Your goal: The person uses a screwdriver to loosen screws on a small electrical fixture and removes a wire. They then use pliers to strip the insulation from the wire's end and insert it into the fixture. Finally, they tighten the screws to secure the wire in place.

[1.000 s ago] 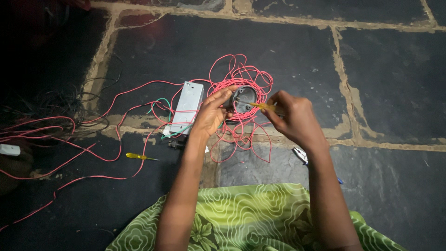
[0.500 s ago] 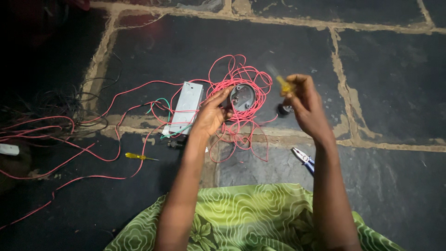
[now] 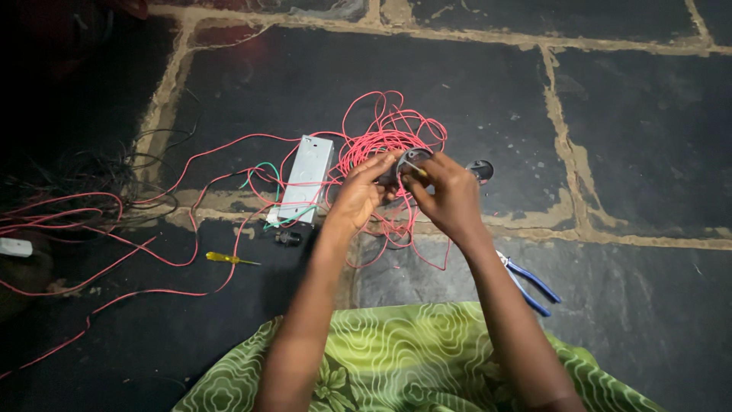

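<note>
My left hand (image 3: 357,197) grips a small round dark fitting (image 3: 414,158) just above a tangle of red wire (image 3: 385,130) on the stone floor. Pressed close against that fitting is my right hand (image 3: 451,197), pinching a thin yellow-handled screwdriver (image 3: 415,169) whose tip points at the fitting. A separate black round piece (image 3: 480,169) lies on the floor just right of my right hand. A white rectangular box (image 3: 307,179) with red and green wires running into it lies left of my left hand.
On the floor lie a yellow screwdriver (image 3: 229,259), a small black part (image 3: 288,238) and blue-handled pliers (image 3: 530,281). Red wires (image 3: 91,229) trail off to the left past a white object (image 3: 14,246). Green patterned cloth (image 3: 396,358) covers my lap.
My right hand swung out to the right with the small screwdriver, then came back against the fitting. The black round piece now lies on the floor. My left hand stayed put.
</note>
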